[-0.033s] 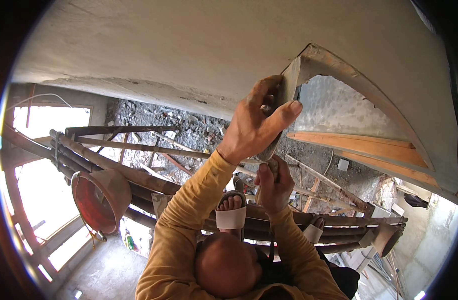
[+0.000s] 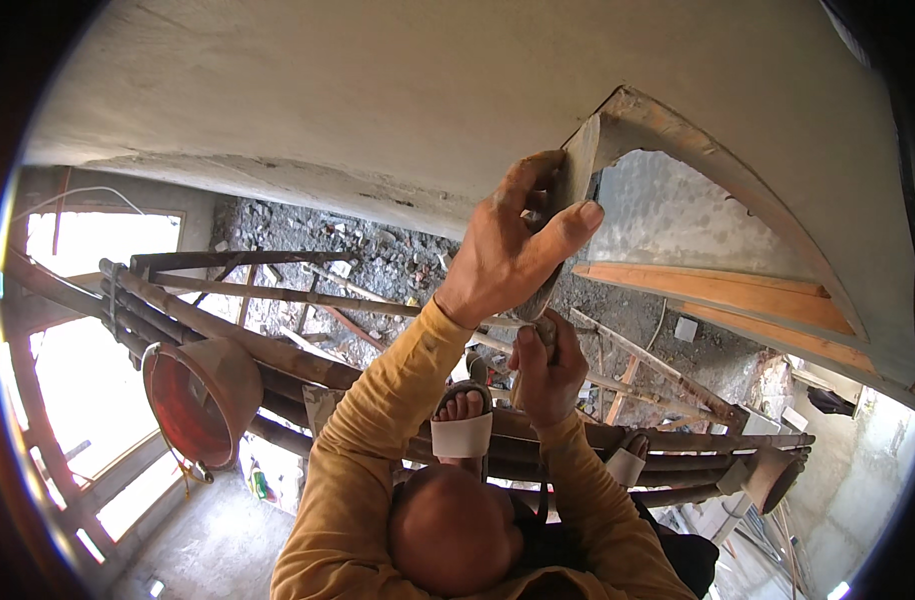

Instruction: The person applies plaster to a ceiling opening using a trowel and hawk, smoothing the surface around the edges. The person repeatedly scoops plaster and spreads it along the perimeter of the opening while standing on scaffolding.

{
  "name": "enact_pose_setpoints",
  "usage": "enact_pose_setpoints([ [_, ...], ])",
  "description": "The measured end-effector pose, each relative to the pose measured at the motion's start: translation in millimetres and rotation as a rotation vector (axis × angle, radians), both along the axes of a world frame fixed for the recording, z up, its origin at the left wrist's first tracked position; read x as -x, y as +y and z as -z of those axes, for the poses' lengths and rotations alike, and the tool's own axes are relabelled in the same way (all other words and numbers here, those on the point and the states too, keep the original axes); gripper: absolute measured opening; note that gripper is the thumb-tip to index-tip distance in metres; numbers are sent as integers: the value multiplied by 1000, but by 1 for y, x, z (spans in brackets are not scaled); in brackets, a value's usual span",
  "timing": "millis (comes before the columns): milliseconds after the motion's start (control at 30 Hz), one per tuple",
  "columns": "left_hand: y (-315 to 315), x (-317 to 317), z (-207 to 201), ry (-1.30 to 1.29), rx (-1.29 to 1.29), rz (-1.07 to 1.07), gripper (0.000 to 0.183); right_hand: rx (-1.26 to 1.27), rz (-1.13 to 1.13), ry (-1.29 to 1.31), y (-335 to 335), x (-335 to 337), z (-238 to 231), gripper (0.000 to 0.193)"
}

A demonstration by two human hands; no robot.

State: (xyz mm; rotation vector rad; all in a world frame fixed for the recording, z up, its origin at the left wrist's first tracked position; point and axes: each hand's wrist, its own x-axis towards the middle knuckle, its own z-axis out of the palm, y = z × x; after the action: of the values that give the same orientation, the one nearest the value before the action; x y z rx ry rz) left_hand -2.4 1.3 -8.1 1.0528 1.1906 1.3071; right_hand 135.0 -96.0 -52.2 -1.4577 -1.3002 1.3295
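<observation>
A plastering trowel (image 2: 579, 165), its flat grey blade coated with mortar, stands tilted against the plastered wall at the near upper corner of a wall opening. My left hand (image 2: 523, 235) grips the blade, thumb on one side and fingers curled round the other. Lower down, my right hand (image 2: 550, 372) is closed round the trowel's grip end, most of which the fingers hide. Beside the blade, the opening's rough plastered edge (image 2: 733, 165) curves away to the right. Smooth grey plaster covers the wall (image 2: 378, 90) above both hands.
Scaffold poles (image 2: 288, 365) run across below me, my sandalled foot (image 2: 462, 425) on them. A bucket (image 2: 210, 400) with a reddish inside hangs at left, another bucket (image 2: 773, 478) at right. Wooden boards (image 2: 723, 290) line the opening. Rubble (image 2: 318, 235) covers the ground far below.
</observation>
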Motion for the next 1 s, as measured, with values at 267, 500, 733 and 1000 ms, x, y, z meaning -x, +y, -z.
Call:
enact_pose_setpoints([
  [267,4,1,18,8,-30,-6,63,-24,11,-2,2,2,22,31],
  [500,3,3,35,56,-13,3,60,38,44,-12,0,5,32,26],
  [733,2,3,53,34,30,6,60,46,48,10,-3,8,46,30],
  [1000,-6,0,102,108,-38,3,59,166,76,-18,-11,5,74,25],
])
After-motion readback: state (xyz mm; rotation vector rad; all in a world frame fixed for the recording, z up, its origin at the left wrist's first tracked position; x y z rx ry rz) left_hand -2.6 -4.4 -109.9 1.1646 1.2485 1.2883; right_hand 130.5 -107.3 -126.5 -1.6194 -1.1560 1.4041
